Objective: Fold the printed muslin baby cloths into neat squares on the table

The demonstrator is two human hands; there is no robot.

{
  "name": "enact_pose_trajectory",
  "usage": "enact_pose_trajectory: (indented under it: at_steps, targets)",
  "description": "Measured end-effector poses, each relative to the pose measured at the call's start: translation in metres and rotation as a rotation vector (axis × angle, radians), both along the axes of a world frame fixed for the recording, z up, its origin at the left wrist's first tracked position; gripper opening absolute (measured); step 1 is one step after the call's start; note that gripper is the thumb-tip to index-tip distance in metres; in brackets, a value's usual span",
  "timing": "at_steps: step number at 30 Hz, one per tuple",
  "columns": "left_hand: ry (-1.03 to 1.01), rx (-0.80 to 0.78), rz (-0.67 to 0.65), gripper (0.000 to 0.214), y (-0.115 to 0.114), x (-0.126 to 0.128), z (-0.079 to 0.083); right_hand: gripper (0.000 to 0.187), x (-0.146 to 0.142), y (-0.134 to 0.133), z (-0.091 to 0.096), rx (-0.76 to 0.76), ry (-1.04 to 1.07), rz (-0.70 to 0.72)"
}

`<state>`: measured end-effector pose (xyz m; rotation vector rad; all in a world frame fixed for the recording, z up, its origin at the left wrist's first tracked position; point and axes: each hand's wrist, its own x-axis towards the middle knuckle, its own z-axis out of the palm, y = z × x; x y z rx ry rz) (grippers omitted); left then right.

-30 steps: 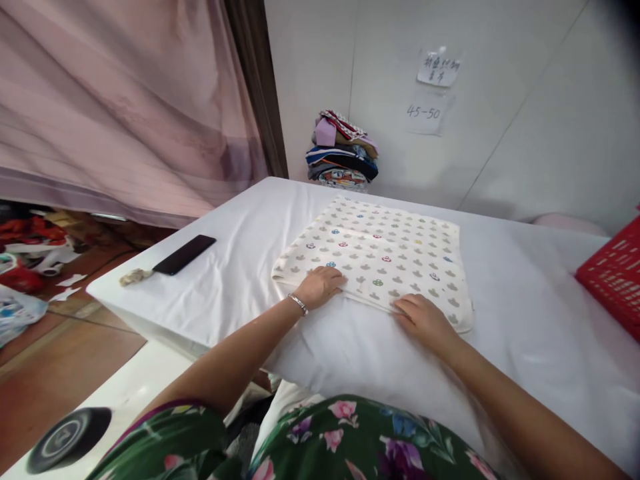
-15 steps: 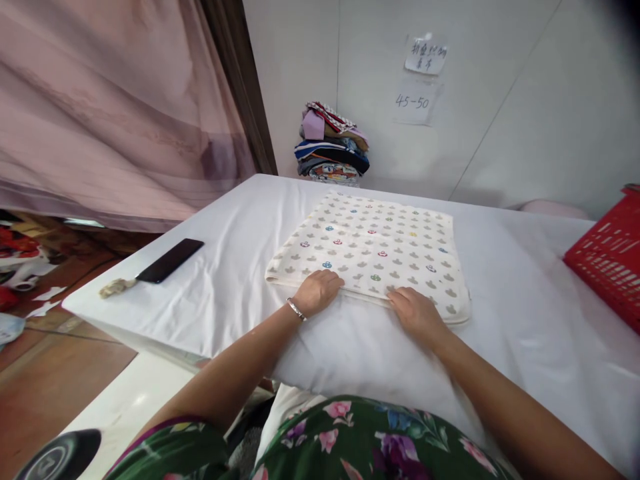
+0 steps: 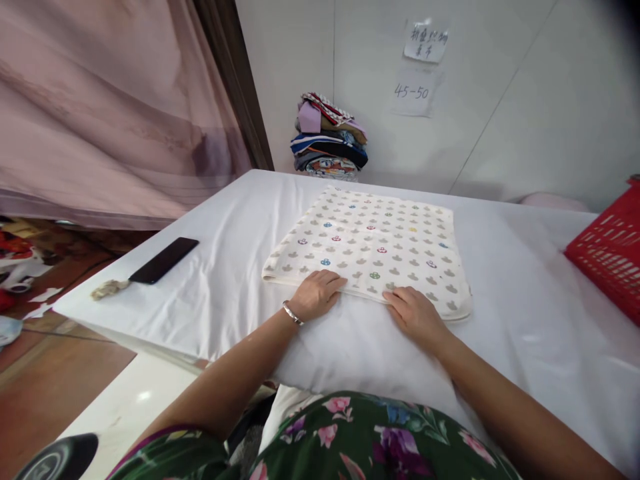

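Note:
A folded cream cloth [image 3: 373,248] with small grey and coloured prints lies flat on the white-sheeted table [image 3: 230,267]. My left hand [image 3: 316,295] rests on the cloth's near edge, left of centre, fingers curled onto the fabric. My right hand [image 3: 414,315] lies on the same near edge further right, fingers bent over the hem. Both hands press or grip the edge; the fingertips are partly tucked at the fold. A silver bracelet circles my left wrist.
A black phone [image 3: 164,260] with a tassel lies near the table's left edge. A stack of folded clothes [image 3: 327,137] sits at the far wall. A red plastic basket [image 3: 611,247] stands at the right. A pink curtain [image 3: 110,113] hangs left.
Both hands stay on the cloth's near edge. The view has shifted slightly, so everything sits a little lower-left in the frame.

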<state>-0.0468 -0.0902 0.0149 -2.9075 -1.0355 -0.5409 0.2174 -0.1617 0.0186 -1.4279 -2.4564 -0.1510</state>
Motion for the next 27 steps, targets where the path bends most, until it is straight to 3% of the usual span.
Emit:
enact_pose_trajectory:
  at_steps: [7,16,21,27]
  targets:
    - [-0.016,0.027,0.042,0.032,0.0048,-0.0002,-0.0040,0.032,0.0018,0.0002,-0.0024,0.024,-0.009,-0.011]
    - [-0.057,0.039,0.105,0.024,0.0073,0.0021,-0.0058,0.025,-0.0024,0.0010,0.0063,-0.022,0.010,-0.061]
    - [-0.121,-0.005,0.113,0.021,0.0082,0.0002,-0.0054,0.027,0.0027,0.0058,0.0045,-0.069,0.121,-0.097]
    - [-0.094,0.019,0.157,0.018,0.0103,0.0002,-0.0080,0.027,0.0019,0.0067,-0.0003,-0.048,0.076,-0.082]
